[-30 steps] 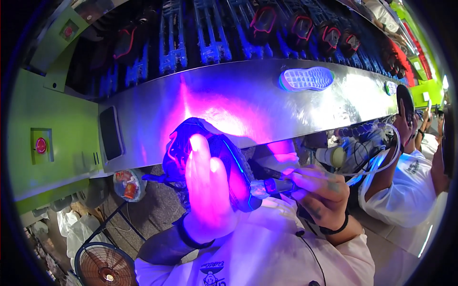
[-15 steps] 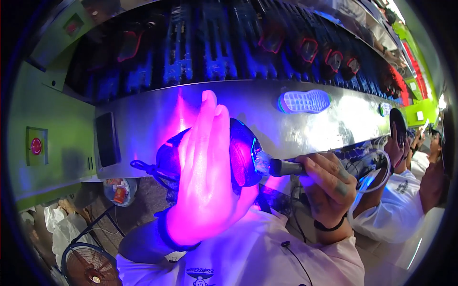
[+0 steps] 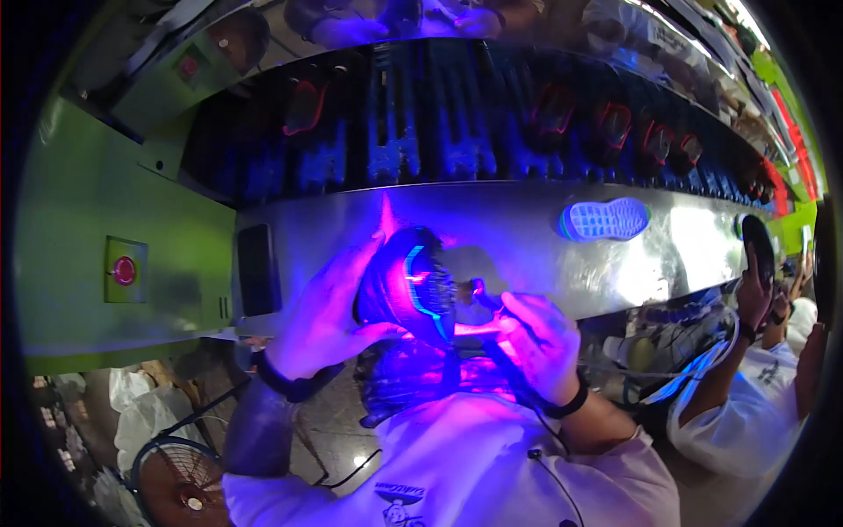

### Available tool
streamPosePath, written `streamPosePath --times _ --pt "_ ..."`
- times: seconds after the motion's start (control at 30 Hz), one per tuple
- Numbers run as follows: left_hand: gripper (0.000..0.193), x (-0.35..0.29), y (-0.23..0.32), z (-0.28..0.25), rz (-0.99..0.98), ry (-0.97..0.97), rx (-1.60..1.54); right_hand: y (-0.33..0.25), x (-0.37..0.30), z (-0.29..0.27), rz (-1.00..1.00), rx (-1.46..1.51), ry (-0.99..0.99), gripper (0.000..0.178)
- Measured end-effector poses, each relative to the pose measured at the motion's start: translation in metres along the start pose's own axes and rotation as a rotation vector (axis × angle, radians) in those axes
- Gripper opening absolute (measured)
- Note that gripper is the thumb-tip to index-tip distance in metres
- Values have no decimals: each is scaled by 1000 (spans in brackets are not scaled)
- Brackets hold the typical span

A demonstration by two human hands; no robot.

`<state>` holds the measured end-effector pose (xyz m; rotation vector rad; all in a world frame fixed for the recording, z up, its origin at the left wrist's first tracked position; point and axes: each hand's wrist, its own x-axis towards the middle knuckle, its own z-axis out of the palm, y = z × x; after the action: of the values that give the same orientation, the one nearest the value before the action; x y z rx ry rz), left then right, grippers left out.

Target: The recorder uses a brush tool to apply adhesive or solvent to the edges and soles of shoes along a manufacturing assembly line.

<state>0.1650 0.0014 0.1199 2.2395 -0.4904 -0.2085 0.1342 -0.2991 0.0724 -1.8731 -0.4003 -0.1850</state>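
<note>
A dark shoe upper (image 3: 383, 290) is held above the near edge of the metal bench by my left hand (image 3: 320, 312), whose fingers wrap its far side while the thumb presses the near side. A bright cyan line runs along the shoe's lower edge, and violet light floods it. My right hand (image 3: 546, 342) grips a dark-handled brush (image 3: 483, 300) just right of the shoe. The bristles point toward the shoe's underside; whether they touch it I cannot tell. Farther right on the bench lies a pale shoe sole (image 3: 606, 220), tread up.
Behind the metal bench (image 3: 518, 198) runs a dark conveyor of slats (image 3: 430, 132). A dark flat slab (image 3: 258, 268) rests at the bench's left end, beside a green panel with a red button (image 3: 124, 270). A fan (image 3: 180, 479) stands lower left. A co-worker (image 3: 746, 378) works at right.
The view has shifted, so the bench sits lower and farther right. My left hand has turned the shoe, bringing its glowing edge into sight. The brush has moved left with my right hand.
</note>
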Motion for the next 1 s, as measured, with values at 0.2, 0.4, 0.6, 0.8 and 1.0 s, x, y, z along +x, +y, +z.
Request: streamPosePath --times 0.2,0.4,0.6,0.8,1.0 --pt "123 -47 13 49 73 67 -307 -45 22 -33 -6 103 -106 35" --pt "128 -71 33 64 210 43 -145 -69 34 -44 -141 -34 -123 34" --pt "129 -79 34 63 178 84 -128 -69 24 -51 -89 -59 -206 33" --pt "126 -76 32 55 155 43 -217 -60 12 -50 -41 52 -213 36" --pt "122 -69 41 55 45 12 -439 -50 -11 -42 50 106 -163 34"
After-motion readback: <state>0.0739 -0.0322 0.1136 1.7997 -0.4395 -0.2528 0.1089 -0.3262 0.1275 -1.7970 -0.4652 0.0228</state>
